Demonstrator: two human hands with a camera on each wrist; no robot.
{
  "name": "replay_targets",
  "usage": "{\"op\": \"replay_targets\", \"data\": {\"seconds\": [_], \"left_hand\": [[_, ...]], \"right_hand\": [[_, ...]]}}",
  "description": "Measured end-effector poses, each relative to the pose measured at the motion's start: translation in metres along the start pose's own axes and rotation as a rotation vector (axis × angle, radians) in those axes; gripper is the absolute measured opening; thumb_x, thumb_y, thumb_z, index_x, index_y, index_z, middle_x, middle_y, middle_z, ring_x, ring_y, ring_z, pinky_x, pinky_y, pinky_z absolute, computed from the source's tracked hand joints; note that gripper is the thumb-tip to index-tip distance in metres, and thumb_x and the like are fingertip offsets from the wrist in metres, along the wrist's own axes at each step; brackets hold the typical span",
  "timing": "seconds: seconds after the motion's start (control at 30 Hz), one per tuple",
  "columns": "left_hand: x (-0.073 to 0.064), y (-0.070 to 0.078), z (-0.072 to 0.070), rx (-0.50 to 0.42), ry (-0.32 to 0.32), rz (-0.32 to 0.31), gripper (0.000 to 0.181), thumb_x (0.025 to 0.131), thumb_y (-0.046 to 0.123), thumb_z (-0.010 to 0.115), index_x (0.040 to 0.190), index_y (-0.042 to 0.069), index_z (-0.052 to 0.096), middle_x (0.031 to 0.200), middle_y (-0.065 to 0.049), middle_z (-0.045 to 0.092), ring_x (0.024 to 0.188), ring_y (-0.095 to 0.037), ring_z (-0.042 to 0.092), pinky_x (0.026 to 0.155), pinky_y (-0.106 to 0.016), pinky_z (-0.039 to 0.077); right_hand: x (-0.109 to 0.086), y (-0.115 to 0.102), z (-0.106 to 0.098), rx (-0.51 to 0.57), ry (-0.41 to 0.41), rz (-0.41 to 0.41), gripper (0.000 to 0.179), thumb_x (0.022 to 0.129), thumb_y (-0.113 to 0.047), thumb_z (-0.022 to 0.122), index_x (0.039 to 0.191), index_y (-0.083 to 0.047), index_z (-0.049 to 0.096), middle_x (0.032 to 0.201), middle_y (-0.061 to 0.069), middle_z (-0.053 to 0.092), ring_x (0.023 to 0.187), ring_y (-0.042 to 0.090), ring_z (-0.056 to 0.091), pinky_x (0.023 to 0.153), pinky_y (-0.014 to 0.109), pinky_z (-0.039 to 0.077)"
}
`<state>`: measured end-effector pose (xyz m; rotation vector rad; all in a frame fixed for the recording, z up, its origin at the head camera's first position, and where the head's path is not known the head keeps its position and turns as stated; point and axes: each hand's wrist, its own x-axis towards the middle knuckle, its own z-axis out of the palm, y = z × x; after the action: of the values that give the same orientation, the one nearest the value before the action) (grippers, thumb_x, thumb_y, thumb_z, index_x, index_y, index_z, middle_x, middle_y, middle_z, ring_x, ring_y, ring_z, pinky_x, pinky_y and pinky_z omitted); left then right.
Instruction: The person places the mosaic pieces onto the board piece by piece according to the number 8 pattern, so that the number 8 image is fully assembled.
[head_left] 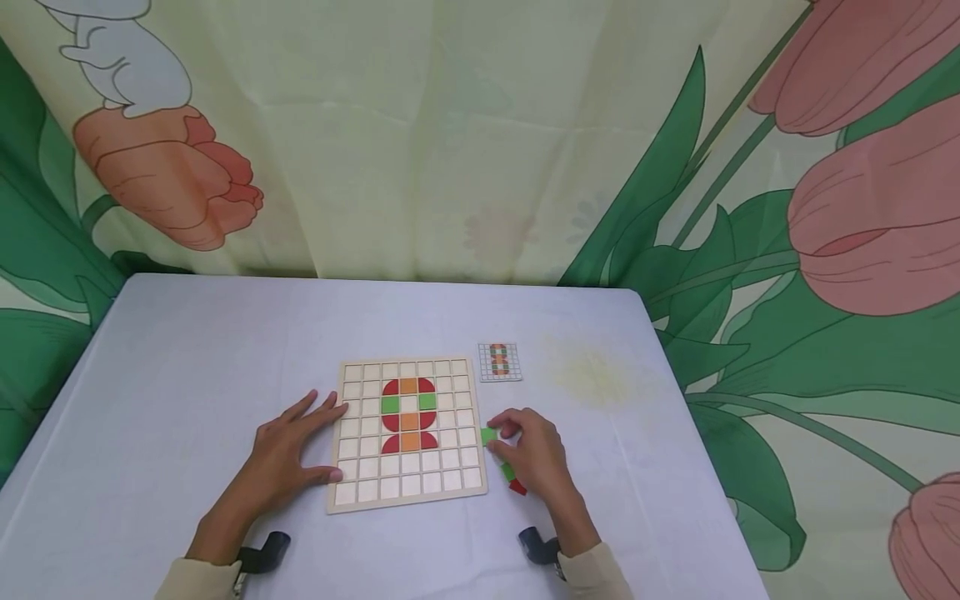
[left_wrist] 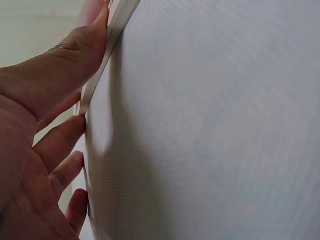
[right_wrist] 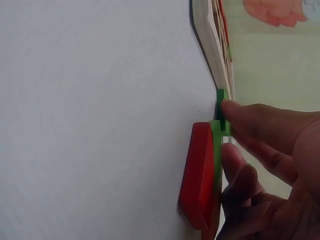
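A pale wooden grid board (head_left: 367, 471) lies on the table. Red quarter-round tiles, orange squares and green squares (head_left: 390, 405) fill part of its middle columns. My left hand (head_left: 281, 450) rests at the board's left edge, thumb and fingers spread and touching the frame. Beside the board's right edge, my right hand (head_left: 536, 454) pinches a green square tile (head_left: 488, 436) between thumb and fingers. Just below that hand lie another green tile (head_left: 508, 472) and a red tile (head_left: 518, 487). The right wrist view shows the red tile (right_wrist: 196, 175) close up, next to green.
A small pattern card (head_left: 499, 362) lies beyond the board's upper right corner. White cloth covers the table (head_left: 225, 350), whose far edge meets a printed curtain (head_left: 465, 150). Black wrist mounts (head_left: 266, 552) sit by both sleeves.
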<state>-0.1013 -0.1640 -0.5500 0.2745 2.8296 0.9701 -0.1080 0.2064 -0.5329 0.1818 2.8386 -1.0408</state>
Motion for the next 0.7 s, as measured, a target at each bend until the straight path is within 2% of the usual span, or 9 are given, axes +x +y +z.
{"op": "replay_targets", "data": {"seconds": [0.1,0.2,0.37,0.53,0.7], "left_hand": [[0.0,0.0,0.001,0.0,0.002,-0.003,0.105,0.067,0.028,0.101,0.159,0.022,0.051,0.17,-0.009,0.041,0.164,-0.041,0.02,0.116,-0.073,0.022],[0.0,0.0,0.001,-0.001,0.004,-0.004,0.105,0.067,0.028,0.101,0.159,0.022,0.052,0.17,-0.009,0.041,0.164,-0.041,0.02,0.116,-0.073,0.022],[0.0,0.0,0.001,0.0,0.002,-0.002,0.105,0.066,0.028,0.102,0.159,0.022,0.052,0.17,-0.009,0.041,0.163,-0.042,0.021,0.116,-0.073,0.022],[0.001,-0.001,0.001,0.0,0.002,0.004,0.105,0.066,0.027,0.101,0.158,0.022,0.052,0.17,-0.009,0.04,0.163,-0.042,0.021,0.116,-0.072,0.022],[0.001,-0.001,0.001,-0.004,0.001,0.004,0.105,0.066,0.026,0.101,0.158,0.021,0.052,0.17,-0.01,0.04,0.163,-0.043,0.021,0.115,-0.072,0.023]], "right_hand": [[0.002,-0.002,0.001,-0.003,0.001,-0.019,0.027,0.082,-0.012,0.091,0.097,-0.026,0.073,0.088,-0.004,0.064,0.072,0.015,0.052,0.06,0.026,0.042],[0.002,-0.003,0.001,0.011,0.005,-0.027,0.029,0.082,-0.01,0.091,0.093,-0.026,0.069,0.086,-0.007,0.065,0.069,0.014,0.053,0.058,0.025,0.042],[0.0,-0.004,0.0,0.075,0.029,-0.037,0.028,0.085,-0.007,0.088,0.095,-0.027,0.072,0.086,-0.007,0.068,0.065,0.015,0.054,0.053,0.023,0.042],[-0.004,-0.008,-0.001,0.145,0.059,-0.056,0.024,0.087,-0.012,0.088,0.098,-0.028,0.076,0.089,-0.009,0.071,0.063,0.016,0.053,0.051,0.023,0.041],[-0.008,-0.017,0.002,0.21,0.024,-0.07,0.018,0.089,-0.016,0.088,0.099,-0.029,0.08,0.089,-0.01,0.074,0.061,0.017,0.052,0.049,0.022,0.042]]}}
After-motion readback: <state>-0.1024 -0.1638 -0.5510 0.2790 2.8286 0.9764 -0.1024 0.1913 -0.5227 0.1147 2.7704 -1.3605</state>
